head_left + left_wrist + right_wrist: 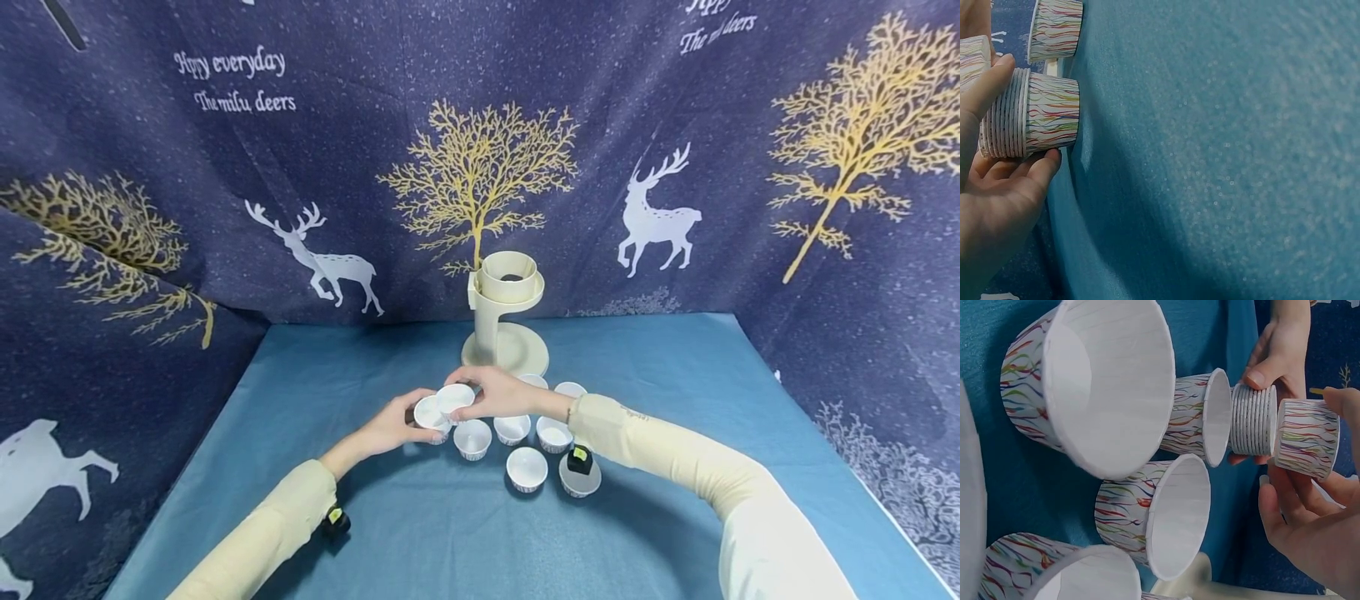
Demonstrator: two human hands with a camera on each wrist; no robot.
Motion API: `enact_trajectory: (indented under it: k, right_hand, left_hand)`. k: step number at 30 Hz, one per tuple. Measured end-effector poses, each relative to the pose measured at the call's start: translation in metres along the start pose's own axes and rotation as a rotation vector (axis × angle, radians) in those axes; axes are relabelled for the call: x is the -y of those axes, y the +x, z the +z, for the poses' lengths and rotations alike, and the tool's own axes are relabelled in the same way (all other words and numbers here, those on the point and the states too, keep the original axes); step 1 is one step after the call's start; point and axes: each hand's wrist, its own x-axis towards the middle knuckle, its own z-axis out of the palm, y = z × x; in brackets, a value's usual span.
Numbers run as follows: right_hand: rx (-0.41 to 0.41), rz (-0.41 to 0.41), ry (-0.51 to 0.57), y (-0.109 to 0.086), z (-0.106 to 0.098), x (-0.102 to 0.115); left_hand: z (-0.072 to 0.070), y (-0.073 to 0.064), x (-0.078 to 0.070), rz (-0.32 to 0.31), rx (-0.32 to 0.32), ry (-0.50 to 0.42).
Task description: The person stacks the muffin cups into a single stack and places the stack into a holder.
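My left hand (388, 428) grips a stack of nested paper baking cups (1007, 119) round its side, thumb on one side and fingers on the other. The cups are white inside, with wavy coloured lines outside. In my right hand (497, 395), a single paper baking cup (1307, 437) is held between thumb and fingers, just above the stack's top rim. Seen from the head, this cup overlaps the stack's right part. Close to the right of the stack stands another upright baking cup (472, 439) on the blue cloth.
Several more baking cups (527, 469) stand upright, spaced apart, below and beside my right forearm. Behind them is a cream stand (487, 329) with a round base and a cone-shaped holder on top. A patterned dark blue curtain (322, 150) hangs behind the table (450, 533).
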Motion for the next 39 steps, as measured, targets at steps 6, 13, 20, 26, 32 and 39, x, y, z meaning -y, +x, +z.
enact_trajectory:
  k: [6,13,20,26,32,39]
  right_hand:
    - [0.037,0.025,0.036,0.002,0.003,0.003]
    - [0.037,0.053,0.001,0.005,0.005,0.007]
    - [0.035,0.035,-0.053,0.008,0.006,0.01]
    - [0.032,0.032,-0.098,0.011,0.008,0.01]
    - [0.03,0.051,-0.123,0.015,0.008,0.013]
    - [0.042,0.046,-0.162,0.018,0.009,0.018]
  left_hand:
    - [0.0,0.001,0.01,-0.015,-0.01,0.017]
    - [-0.001,0.0,0.007,-0.013,-0.004,-0.014]
    - [-0.001,0.001,0.009,-0.003,0.001,-0.019]
    - [0.0,0.003,0.013,0.012,0.003,-0.012]
    - [-0.001,0.003,0.012,0.017,-0.012,-0.005]
    - [0.0,0.001,0.01,-0.001,-0.023,-0.007]
